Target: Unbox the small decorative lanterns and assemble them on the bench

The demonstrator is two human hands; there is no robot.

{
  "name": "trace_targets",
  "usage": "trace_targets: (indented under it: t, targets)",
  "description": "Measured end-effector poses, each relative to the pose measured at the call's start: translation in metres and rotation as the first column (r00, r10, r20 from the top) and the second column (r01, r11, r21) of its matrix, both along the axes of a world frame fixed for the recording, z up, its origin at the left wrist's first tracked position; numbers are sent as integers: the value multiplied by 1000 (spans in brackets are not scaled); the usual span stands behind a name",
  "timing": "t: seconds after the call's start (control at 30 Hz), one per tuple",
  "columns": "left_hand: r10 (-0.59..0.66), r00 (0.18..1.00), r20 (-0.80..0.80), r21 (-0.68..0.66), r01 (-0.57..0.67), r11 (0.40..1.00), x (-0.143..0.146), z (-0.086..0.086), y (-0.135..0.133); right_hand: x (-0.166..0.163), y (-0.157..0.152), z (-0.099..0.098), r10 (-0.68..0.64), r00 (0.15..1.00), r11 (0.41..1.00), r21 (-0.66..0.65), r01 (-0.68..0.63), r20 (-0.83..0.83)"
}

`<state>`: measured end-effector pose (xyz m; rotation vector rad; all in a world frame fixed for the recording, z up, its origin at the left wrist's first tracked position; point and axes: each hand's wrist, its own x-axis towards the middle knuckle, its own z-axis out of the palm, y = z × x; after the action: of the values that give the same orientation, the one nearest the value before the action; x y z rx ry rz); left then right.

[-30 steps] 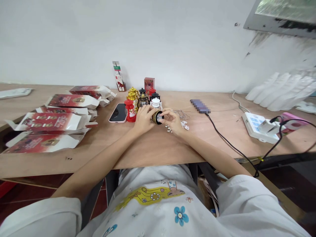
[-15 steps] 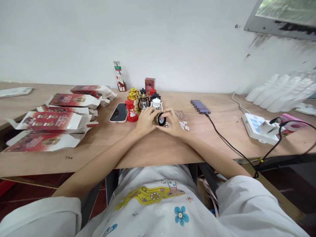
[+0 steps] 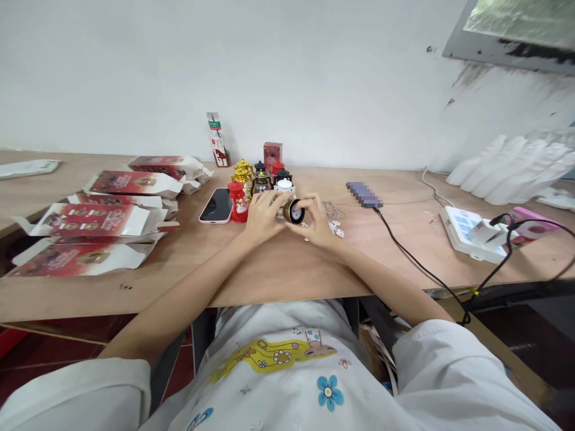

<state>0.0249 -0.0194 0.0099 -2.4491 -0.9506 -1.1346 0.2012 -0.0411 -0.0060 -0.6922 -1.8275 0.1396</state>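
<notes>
A small black-and-gold lantern (image 3: 295,211) lies on its side in the air between my hands, its round base turned toward the right. My left hand (image 3: 264,216) is wrapped round its body, hiding most of it. With thumb and fingers, my right hand (image 3: 318,222) grips the rim of the base. Just behind stand more small lanterns: a red one (image 3: 238,202), a white one (image 3: 284,185), gold ones (image 3: 242,172) and black ones. Beside my right hand are a heap of thin metal wire pieces (image 3: 333,209) and small white pieces (image 3: 336,228).
A phone (image 3: 215,206) lies left of the lanterns. Several flattened red boxes (image 3: 90,220) cover the table's left side. To the right are a blurred device (image 3: 363,194) on a black cable, a white power strip (image 3: 471,233) and stacked white plastic (image 3: 507,170).
The lantern has risen slightly and its base has turned a little more to the right. Both hands have shifted slightly with it and keep hold of it.
</notes>
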Motion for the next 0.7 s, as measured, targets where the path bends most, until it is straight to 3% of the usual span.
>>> trace_targets:
  t: [0.1, 0.27, 0.47, 0.7]
  targets:
    - [15, 997, 74, 25, -17, 1000, -1, 3, 2, 1, 6, 1, 54, 978, 989, -124, -80, -202]
    - [23, 994, 103, -41, -19, 999, -2, 5, 5, 6, 14, 0, 94, 884, 907, -327, -266, -458]
    - [-11, 994, 112, -21, 13, 1000, -4, 6, 5, 8, 15, 3, 125, 813, 847, -365, -386, -569]
    - [26, 994, 111, 8, -27, 1000, -4, 0, 10, 8, 16, 4, 121, 799, 813, -404, -420, -588]
